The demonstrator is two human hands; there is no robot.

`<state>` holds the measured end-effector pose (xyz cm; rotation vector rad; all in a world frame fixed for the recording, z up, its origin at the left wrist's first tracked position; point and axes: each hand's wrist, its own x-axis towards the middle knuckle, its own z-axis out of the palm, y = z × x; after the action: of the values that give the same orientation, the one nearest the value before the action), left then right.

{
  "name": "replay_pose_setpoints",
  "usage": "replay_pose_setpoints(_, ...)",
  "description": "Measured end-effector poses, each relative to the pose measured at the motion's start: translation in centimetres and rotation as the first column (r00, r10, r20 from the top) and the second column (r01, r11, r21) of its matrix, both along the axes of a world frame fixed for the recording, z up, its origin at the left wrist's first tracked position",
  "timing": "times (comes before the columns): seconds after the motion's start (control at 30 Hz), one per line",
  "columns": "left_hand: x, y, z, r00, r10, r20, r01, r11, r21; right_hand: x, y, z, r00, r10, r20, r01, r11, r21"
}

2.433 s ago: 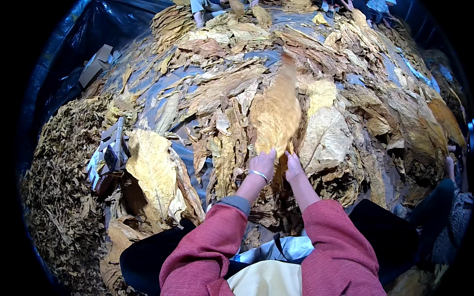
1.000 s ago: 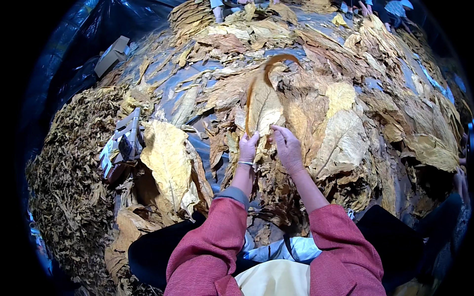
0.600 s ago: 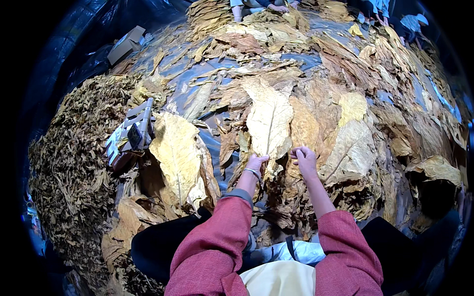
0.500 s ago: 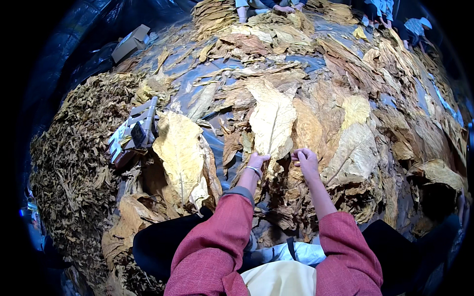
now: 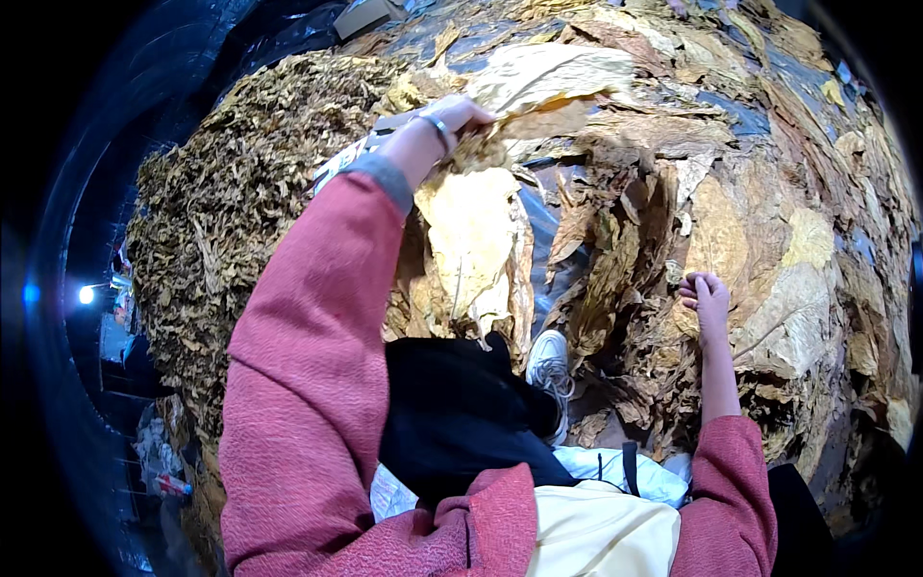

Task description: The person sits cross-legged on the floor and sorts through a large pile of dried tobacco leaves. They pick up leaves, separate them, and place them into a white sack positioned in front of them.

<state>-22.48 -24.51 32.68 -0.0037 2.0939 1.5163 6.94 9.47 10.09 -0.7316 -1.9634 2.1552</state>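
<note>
My left hand [image 5: 453,121], with a band at the wrist, is closed on the end of a pale dried leaf [image 5: 543,77] raised at the upper middle. Beneath it lie a large cream leaf [image 5: 463,240] and a grey-and-white slatted object [image 5: 336,165], partly hidden by my forearm. My right hand [image 5: 705,298] is over tan leaves [image 5: 716,226] at the right, fingers bent toward the thumb; whether they pinch anything is too small to make out.
A mound of crumbled dark leaf [image 5: 202,231] fills the left, backed by dark plastic sheeting [image 5: 115,144]. A cardboard box [image 5: 365,14] sits at the top. Leaves overlie a blue-grey sheet [image 5: 543,226]. My white shoe [image 5: 550,370] is below.
My view has swung left. My left hand has carried the pale leaf up and left, over the slatted object, while my right hand stays back among the leaves at the right.
</note>
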Motion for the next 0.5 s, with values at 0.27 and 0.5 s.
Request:
replay_pose_setpoints(0.27,14.7,-13.4,-17.6,0.856,0.498,-0.142,-0.499,0.866,0.031,1.0,0.8,1.0,0.998,0.066,0.019,-0.067,0.997,0.048)
replay_pose_setpoints(0.5,18.4,-16.1,-24.7,0.878,0.478,-0.005,-0.473,0.867,-0.154,1.2,1.1,-0.4,0.993,0.07,0.1,-0.082,0.989,0.121)
